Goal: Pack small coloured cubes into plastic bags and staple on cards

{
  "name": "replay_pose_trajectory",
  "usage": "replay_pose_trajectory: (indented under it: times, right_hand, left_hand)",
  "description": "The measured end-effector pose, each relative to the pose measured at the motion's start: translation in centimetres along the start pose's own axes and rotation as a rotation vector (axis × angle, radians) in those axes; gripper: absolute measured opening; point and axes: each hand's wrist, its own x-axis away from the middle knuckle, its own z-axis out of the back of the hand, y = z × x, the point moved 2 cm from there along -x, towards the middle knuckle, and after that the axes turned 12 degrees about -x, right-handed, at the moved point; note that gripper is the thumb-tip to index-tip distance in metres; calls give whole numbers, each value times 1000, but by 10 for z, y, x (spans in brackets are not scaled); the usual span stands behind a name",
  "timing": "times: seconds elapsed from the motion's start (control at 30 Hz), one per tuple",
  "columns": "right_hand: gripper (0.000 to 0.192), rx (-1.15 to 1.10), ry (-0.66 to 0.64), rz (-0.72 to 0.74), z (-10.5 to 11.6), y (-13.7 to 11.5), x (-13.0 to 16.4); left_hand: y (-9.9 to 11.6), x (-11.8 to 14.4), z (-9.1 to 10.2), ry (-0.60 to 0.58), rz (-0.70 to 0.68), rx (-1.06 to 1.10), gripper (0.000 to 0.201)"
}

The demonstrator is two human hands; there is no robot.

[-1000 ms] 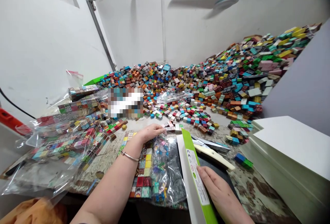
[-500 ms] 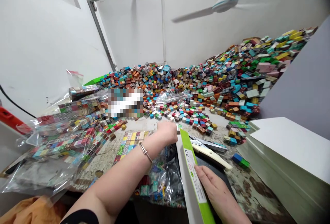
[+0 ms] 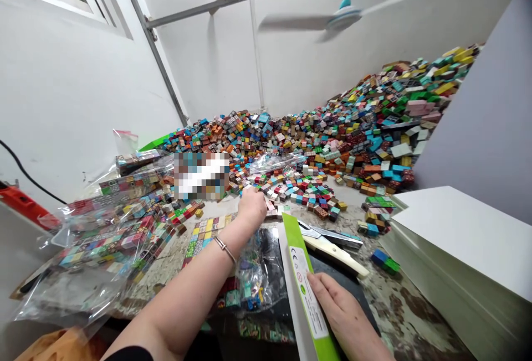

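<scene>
A: Box (image 3: 305, 289), green-edged: long axis ran away from the right hand (image 3: 338, 308), whose flat fingers pressed its near end.

B: Left hand (image 3: 251, 206): had reached farther, fingers curled onto loose blocks (image 3: 272, 206); grasp unclear.

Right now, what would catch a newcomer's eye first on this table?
The huge heap of colourful small blocks, banked against the far wall and rising to the right. Nearer, the left hand reaches into loose blocks at the heap's edge, while the right hand rests on a white and green box. Clear bags of blocks lie on the left.
</scene>
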Motion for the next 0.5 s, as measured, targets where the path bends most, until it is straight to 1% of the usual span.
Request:
replay_pose_trajectory:
  times: [0.1,0.17,0.23,0.3,0.4,0.5]
  right_hand:
    - [43,-17,-6,-16,1,2,0]
    - [44,-55,-13,-33,3,3,-2]
    - [45,-59,-6,-55,7,2,-7]
    - [46,28,51,-53,13,-1,-15]
    - [45,229,139,-3,18,-10,-31]
    - [40,318,140,13,13,-14,-48]
  left_hand:
    - [-15,-5,6,-54,-19,104,31]
    - [-26,-4,9,-100,-70,193,40]
    - [-37,-1,8,-142,-124,265,43]
    - [-47,2,3,-190,-160,305,41]
    - [-58,3,-12,-259,-176,335,37]
    - [-63,0,-25,-283,-165,367,38]
